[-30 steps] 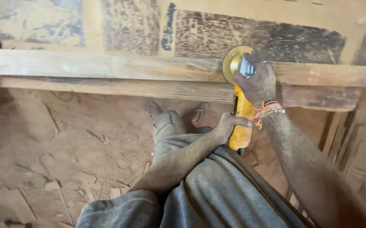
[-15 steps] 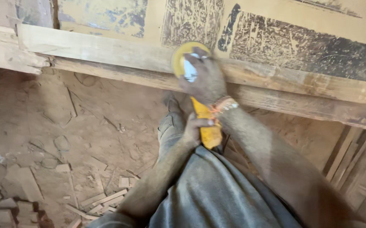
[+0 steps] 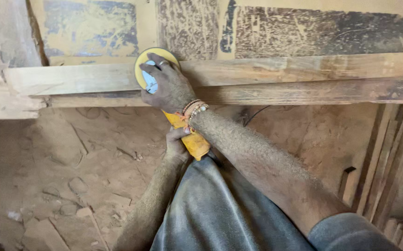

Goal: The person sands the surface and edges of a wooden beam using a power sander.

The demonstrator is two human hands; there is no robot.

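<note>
A yellow angle grinder (image 3: 190, 139) with a round yellow sanding disc (image 3: 141, 62) rests on a long wooden plank (image 3: 280, 69) lying across the view. My right hand (image 3: 166, 86) presses down on the grinder's head over the plank; it wears beaded bracelets at the wrist. My left hand (image 3: 177, 142) grips the grinder's yellow body from below, close to my grey-clothed lap. Both arms are dusted with sawdust. A second, darker plank (image 3: 303, 93) lies right under the first.
A worn painted board (image 3: 303, 32) stands behind the planks. The dirt floor (image 3: 48, 162) is covered with sawdust, wood chips and offcuts at the lower left. Upright wooden slats (image 3: 392, 158) stand at the right. A thin dark cord (image 3: 255, 114) hangs under the planks.
The grinder and both hands have slid left along the plank. The view has swung with them, and the plank's left end now shows.
</note>
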